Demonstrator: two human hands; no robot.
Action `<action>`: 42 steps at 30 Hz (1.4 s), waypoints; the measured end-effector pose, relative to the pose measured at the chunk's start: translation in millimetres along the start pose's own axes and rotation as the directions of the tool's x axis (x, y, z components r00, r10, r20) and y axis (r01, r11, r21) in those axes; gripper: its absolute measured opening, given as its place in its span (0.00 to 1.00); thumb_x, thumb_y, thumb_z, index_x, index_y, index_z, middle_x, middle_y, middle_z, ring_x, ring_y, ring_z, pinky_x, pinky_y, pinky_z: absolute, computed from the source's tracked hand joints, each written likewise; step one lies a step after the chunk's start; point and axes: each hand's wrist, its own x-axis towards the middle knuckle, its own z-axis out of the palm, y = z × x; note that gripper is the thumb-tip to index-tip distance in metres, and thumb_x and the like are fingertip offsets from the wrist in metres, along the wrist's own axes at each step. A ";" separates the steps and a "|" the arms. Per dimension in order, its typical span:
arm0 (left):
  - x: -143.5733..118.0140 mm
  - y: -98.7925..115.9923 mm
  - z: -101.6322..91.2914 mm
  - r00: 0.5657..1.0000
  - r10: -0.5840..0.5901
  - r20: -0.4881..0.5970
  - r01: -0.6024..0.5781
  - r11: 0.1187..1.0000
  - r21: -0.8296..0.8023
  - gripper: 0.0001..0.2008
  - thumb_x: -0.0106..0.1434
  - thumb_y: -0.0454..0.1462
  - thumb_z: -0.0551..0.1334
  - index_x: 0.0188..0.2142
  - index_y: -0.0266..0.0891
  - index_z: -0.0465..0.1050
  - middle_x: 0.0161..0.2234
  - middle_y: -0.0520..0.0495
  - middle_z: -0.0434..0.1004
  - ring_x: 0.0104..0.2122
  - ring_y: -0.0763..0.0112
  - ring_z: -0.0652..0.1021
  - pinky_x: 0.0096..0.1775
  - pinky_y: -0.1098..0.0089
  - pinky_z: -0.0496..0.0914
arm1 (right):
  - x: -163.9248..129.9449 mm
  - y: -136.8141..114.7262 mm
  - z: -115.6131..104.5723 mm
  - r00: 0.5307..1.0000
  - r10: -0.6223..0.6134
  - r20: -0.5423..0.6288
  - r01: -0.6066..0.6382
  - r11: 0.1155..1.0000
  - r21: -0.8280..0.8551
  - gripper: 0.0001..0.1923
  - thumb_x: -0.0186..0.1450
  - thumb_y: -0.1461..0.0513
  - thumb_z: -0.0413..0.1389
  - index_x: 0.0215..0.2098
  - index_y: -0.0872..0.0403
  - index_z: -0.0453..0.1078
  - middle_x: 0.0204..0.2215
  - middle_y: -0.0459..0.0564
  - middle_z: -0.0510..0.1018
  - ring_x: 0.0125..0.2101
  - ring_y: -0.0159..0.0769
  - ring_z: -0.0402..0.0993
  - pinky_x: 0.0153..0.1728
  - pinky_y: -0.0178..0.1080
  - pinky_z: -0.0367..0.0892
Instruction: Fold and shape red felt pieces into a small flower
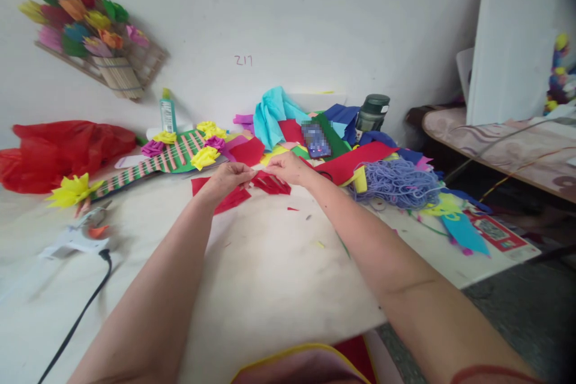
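My left hand [230,180] is closed, thumb and fingertips pinched together. Close beside it, my right hand [288,168] also pinches, its fingertips nearly meeting those of the left. Between and just below them hangs a small piece of red crepe paper [272,183], which looks cut into strips. Both hands appear to grip its upper edge. Under my left hand lie more red paper pieces [229,204] on the white table [270,294]. A tiny red scrap [293,209] rests nearer to me.
Left stand a decorated guitar shape [180,153] with paper flowers, a glue gun [83,237] with a black cord, and a red plastic bag [67,153]. Right lie a phone [315,139], blue-purple yarn [398,184] and coloured sheets; a dark jar [373,113] stands behind.
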 end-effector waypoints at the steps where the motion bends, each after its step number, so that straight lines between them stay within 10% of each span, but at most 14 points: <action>1: 0.4 -1.5 -1.7 1.000 -0.010 -0.010 0.010 1.000 0.012 0.17 0.50 0.48 0.65 0.20 0.36 0.71 0.17 0.49 0.70 0.18 0.76 0.68 0.24 0.73 0.61 | 1.3 2.9 0.7 1.000 -0.019 -0.021 0.019 1.000 -0.006 0.17 0.59 0.60 0.54 0.15 0.56 0.60 0.12 0.39 0.59 0.18 0.24 0.55 0.22 0.31 0.50; 11: 4.2 0.2 -1.0 0.976 -0.016 -0.218 0.028 0.998 0.050 0.18 0.45 0.47 0.69 0.18 0.36 0.67 0.14 0.51 0.69 0.16 0.77 0.68 0.22 0.74 0.62 | 5.5 11.0 1.2 0.999 -0.031 -0.043 0.030 1.000 -0.007 0.15 0.58 0.57 0.54 0.18 0.58 0.65 0.15 0.40 0.60 0.20 0.25 0.54 0.23 0.32 0.50; 20: 4.9 2.3 9.6 0.961 -0.076 -0.266 -0.021 0.939 -0.344 0.18 0.42 0.44 0.71 0.24 0.35 0.68 0.21 0.50 0.75 0.22 0.71 0.77 0.30 0.71 0.71 | 7.8 17.4 2.0 0.994 -0.047 -0.103 0.051 0.998 0.034 0.14 0.58 0.58 0.53 0.19 0.58 0.64 0.15 0.40 0.59 0.20 0.25 0.54 0.24 0.32 0.51; 29: 5.3 7.6 17.3 0.930 -0.059 -0.362 -0.080 0.931 -0.357 0.18 0.42 0.44 0.71 0.24 0.34 0.67 0.20 0.50 0.74 0.23 0.70 0.78 0.31 0.71 0.72 | 3.4 11.1 -2.0 0.998 0.061 -0.025 -0.059 0.993 0.101 0.15 0.60 0.57 0.52 0.20 0.56 0.64 0.11 0.39 0.62 0.15 0.25 0.57 0.22 0.31 0.53; 42: 5.1 5.9 20.4 0.953 -0.043 -0.299 -0.060 0.942 -0.329 0.18 0.42 0.44 0.71 0.26 0.33 0.72 0.21 0.47 0.76 0.23 0.69 0.77 0.33 0.68 0.73 | 6.1 18.8 -0.9 1.000 0.004 0.014 -0.006 0.997 0.081 0.13 0.61 0.59 0.51 0.23 0.58 0.69 0.15 0.43 0.71 0.17 0.25 0.61 0.22 0.31 0.55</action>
